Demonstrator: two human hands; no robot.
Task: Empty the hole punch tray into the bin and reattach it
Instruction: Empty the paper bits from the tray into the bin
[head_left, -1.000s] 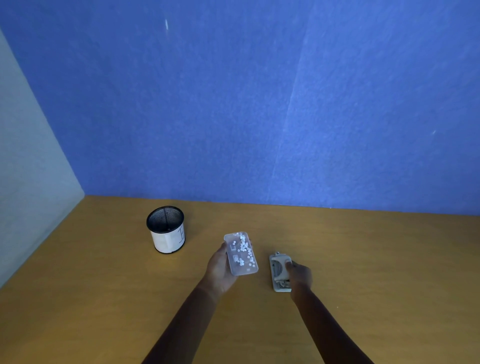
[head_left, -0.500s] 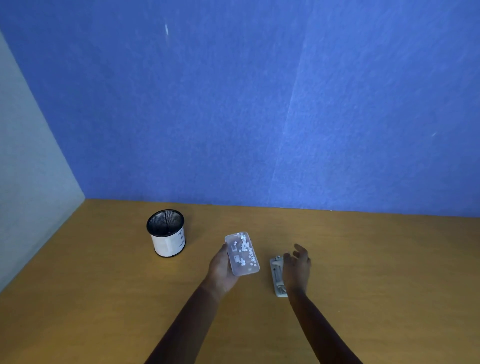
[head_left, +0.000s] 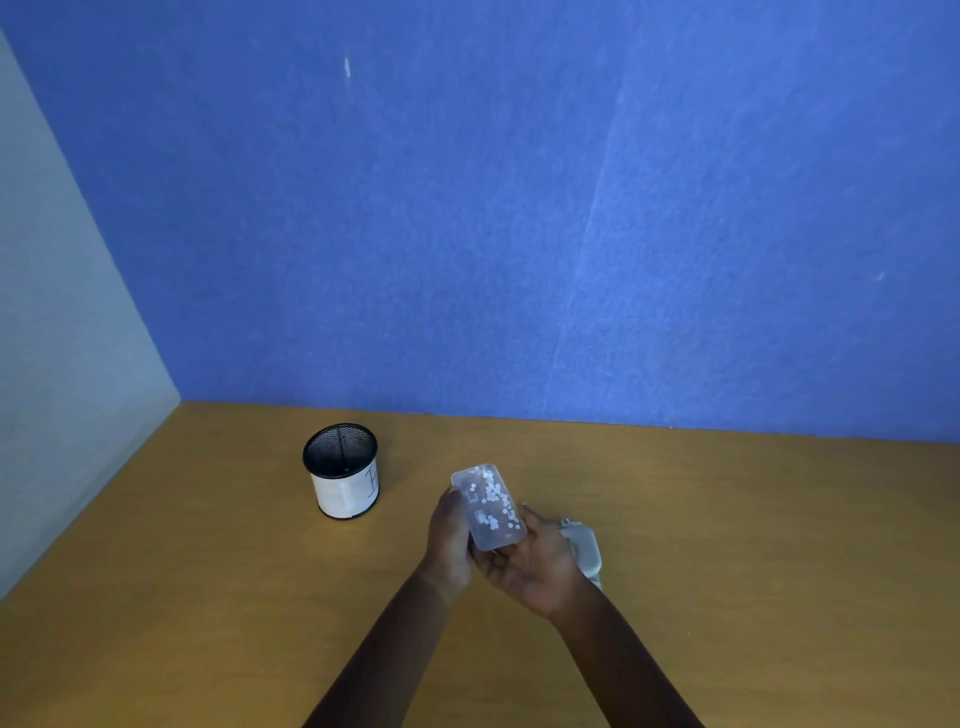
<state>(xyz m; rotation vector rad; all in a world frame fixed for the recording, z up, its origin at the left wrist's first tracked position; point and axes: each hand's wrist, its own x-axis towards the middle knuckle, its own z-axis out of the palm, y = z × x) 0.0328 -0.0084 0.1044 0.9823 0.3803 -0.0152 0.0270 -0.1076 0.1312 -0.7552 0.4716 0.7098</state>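
Right hand (head_left: 530, 564) has left the hole punch (head_left: 586, 552) and come across to the tray (head_left: 488, 506); it was hovering over the punch half a second ago. Now both hands are on the tray, held above the worktop (head_left: 727, 545). Left hand (head_left: 451, 535) grip is closed along the tray's left edge, thumb up near the far end. Right hand cups the near end from below, palm up, fingers curled loosely around it. Tray is clear plastic, open side up, roughly level, with white paper dots scattered inside. Hole punch lies on the worktop just right of the right hand, partly hidden by it. Bin (head_left: 343, 470), black mesh with a white band, stands upright further left and farther back, well apart from the tray.
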